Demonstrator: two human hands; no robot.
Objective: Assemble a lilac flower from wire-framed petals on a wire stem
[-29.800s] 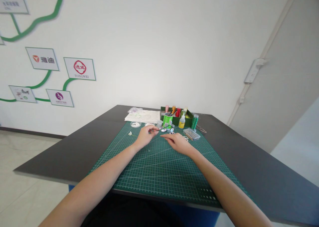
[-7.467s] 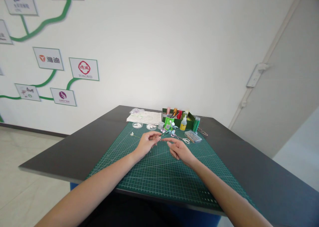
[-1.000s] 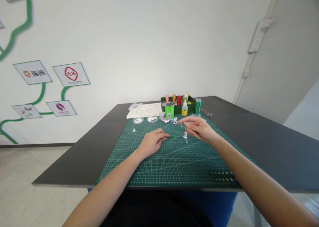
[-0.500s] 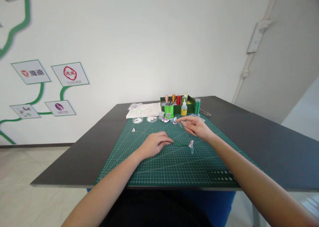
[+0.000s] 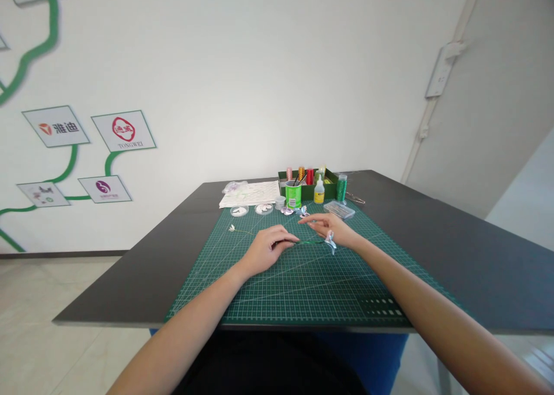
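Head view: the left hand (image 5: pixel 266 248) has its thumb and fingers closed on a green stem (image 5: pixel 310 242), which runs level over the middle of the cutting mat (image 5: pixel 294 294) toward the counter's right edge. At the stem's far end a pale flower head (image 5: pixel 330 243) shows in front of the right hand (image 5: pixel 335 227); whether the two touch cannot be told. That hand reaches above the stem with its forefinger extended and the thumb tucked below, and I cannot tell whether anything fine is caught between them. The step in hand looks like working on the stem while the left hand steadies it; the next move seems to call for a firm left pinch and light right fingertips, so that the petals are not crushed. Just past those fingertips, toward the counter's far edge, lie shiny petal pieces (image 5: pixel 302 212), with a clear case (image 5: pixel 340 210) to their right. A white flower (image 5: pixel 231 228) lies near the mat's left edge. Farther out, along the far edge of the counter (image 5: pixel 441 250), stand a green can (image 5: pixel 293 196), a glue bottle (image 5: pixel 319 194) and a dark green box (image 5: pixel 332 189) of spools, with paper sheets (image 5: pixel 255 194) nearer the far left corner.
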